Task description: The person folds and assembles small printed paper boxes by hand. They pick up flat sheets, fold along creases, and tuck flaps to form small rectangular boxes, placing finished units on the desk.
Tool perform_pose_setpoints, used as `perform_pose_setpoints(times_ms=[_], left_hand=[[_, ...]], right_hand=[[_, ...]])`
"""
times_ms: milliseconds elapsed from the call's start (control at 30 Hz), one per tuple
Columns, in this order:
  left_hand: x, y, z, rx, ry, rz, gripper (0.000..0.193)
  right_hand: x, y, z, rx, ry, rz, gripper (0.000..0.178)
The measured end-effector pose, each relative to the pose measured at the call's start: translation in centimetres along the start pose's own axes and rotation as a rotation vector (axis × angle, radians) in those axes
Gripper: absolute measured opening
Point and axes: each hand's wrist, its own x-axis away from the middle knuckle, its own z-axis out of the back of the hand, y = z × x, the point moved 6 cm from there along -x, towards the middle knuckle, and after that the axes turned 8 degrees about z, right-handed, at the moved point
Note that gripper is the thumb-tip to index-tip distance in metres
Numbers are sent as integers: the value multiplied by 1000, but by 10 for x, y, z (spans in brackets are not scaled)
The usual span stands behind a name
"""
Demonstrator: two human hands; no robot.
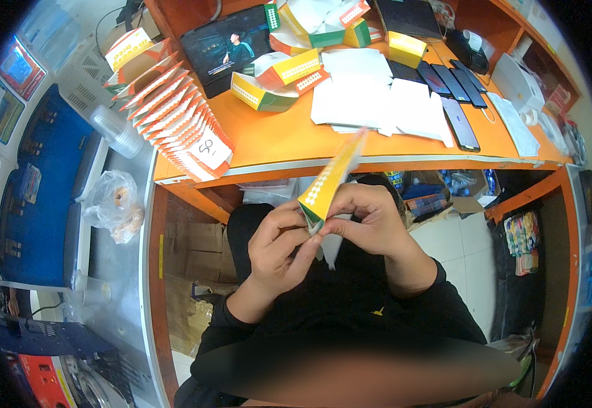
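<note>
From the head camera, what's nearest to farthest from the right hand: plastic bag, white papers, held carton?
1. Held carton: touching the right hand.
2. White papers: ahead, on the orange desk.
3. Plastic bag: far left.

A folded carton (328,185) of smooth, printed card stands out at the centre of the frame against matt black cloth sleeves (435,299). At the top, a smooth orange counter (268,132) shows a soft sheen beneath matt white paper sheets (350,88) and, upper right, glossy-screened phones (460,124). At left, a thin, crinkled, clear plastic bag (113,197) lies on a grey, metal-looking worktop (127,292); pale, smooth floor tiles (472,272) appear lower right.
</note>
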Motion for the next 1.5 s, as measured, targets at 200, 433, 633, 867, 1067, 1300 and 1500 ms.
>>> perform_pose_setpoints(times_ms=[200,433,633,867,1067,1300,1500], left_hand=[[1,-9,-3,506,140,244,21],[2,-11,0,58,124,-6,36],[6,-30,14,178,281,69,28],[8,-43,19,86,542,189,13],[14,-53,-8,628,129,428,34],[20,-55,-8,606,241,460,18],[12,-31,-17,-5,84,261,7]], right_hand=[[1,-6,-6,31,-99,112,20],[0,-11,-15,257,-143,264,25],[15,-44,44,794,660,346,17],[13,-25,48,731,484,237,14],[13,-16,-7,683,23,450,21],[17,-15,-6,584,108,376,21],[17,-15,-7,637,287,374,19]])
